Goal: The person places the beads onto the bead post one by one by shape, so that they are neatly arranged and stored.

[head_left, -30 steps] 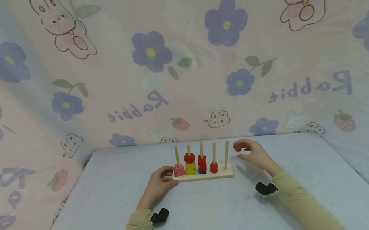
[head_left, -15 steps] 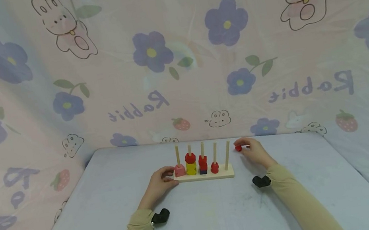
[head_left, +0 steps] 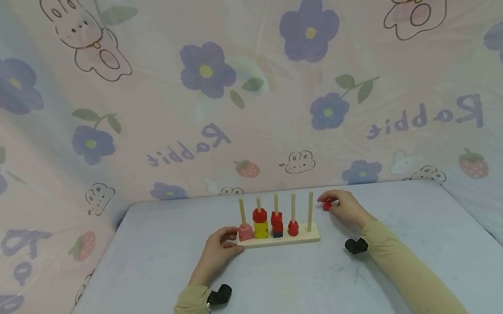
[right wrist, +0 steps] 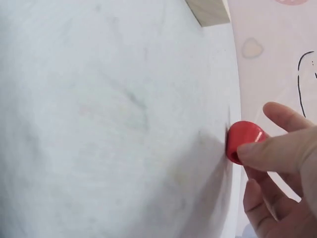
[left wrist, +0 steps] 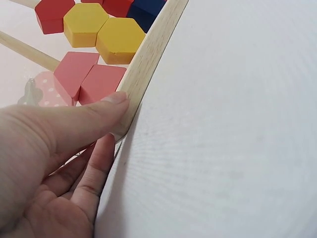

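A wooden peg stand point(head_left: 304, 237) stands on the table with coloured blocks threaded on its pegs. My left hand point(head_left: 217, 251) grips its left end, thumb on the base beside the pink blocks point(left wrist: 101, 84) and fingers at the edge. Yellow hexagonal blocks point(left wrist: 119, 39) with a red one on top fill the second peg. The middle peg carries red over dark blue, and a small red stack point(head_left: 293, 229) is on the fourth. The rightmost peg point(head_left: 310, 211) is bare. Beyond the stand's right end, my right hand point(head_left: 347, 208) pinches a small round red block point(right wrist: 241, 136) close over the table.
The white table point(head_left: 284, 300) ends at a patterned cloth backdrop point(head_left: 264, 111) behind and at both sides. Black wrist devices point(head_left: 219, 295) sit on both sleeves.
My right fingers have come together around the red block and shifted it slightly. The left hand and the peg stand have hardly moved.
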Motion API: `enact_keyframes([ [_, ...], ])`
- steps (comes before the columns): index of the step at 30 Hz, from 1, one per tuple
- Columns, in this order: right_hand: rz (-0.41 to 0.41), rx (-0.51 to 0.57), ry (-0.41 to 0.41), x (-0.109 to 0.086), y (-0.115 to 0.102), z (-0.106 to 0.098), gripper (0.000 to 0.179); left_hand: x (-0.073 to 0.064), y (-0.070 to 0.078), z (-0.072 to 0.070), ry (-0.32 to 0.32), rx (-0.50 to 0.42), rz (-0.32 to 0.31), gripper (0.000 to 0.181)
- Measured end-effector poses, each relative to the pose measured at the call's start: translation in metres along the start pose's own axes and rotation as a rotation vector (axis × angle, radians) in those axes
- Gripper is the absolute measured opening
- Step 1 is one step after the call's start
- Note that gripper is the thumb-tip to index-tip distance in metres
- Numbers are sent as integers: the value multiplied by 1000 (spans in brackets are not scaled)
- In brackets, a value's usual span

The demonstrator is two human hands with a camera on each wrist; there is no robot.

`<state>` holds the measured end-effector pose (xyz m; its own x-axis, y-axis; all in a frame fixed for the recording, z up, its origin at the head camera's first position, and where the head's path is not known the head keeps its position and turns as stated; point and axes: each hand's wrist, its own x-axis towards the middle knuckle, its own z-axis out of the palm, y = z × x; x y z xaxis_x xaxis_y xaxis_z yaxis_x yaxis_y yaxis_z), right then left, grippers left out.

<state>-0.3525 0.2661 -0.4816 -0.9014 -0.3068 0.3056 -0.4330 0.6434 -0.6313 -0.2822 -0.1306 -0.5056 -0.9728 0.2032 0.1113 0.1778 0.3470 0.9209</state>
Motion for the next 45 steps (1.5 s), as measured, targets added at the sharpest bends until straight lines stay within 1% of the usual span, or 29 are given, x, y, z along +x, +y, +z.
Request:
enact_keyframes([
  [3, 15, 11, -20, -2, 0, -2, 31, -1, 1, 0, 3, 0, -6, 51],
  [11, 98, -11, -27, -10, -1, -8, 27, -2, 2, 0, 11, -4, -6, 50],
  [17, 112, -34, -37, -13, -4, -11, 18, -1, 0, 0, 12, 3, -8, 51],
  [23, 156, -12, -93, -14, -5, -14, 19, -2, 1, 0, 14, 10, -13, 51],
  [27, 133, -10, -111, -16, -1, -15, 21, -1, 1, 0, 16, 10, -12, 51],
  [30, 117, -30, -118, -18, 2, -15, 24, -1, 1, 1, 19, 15, -10, 50],
  [38, 103, -35, -121, -23, 2, -18, 29, -1, 2, 1, 19, 6, 2, 49],
  [42, 83, -21, -87, -28, 1, -21, 30, -1, 1, 1, 15, 3, 1, 50],
  [45, 51, -11, -50, -31, -6, -26, 31, -1, 1, 1, 14, 8, 0, 51],
])
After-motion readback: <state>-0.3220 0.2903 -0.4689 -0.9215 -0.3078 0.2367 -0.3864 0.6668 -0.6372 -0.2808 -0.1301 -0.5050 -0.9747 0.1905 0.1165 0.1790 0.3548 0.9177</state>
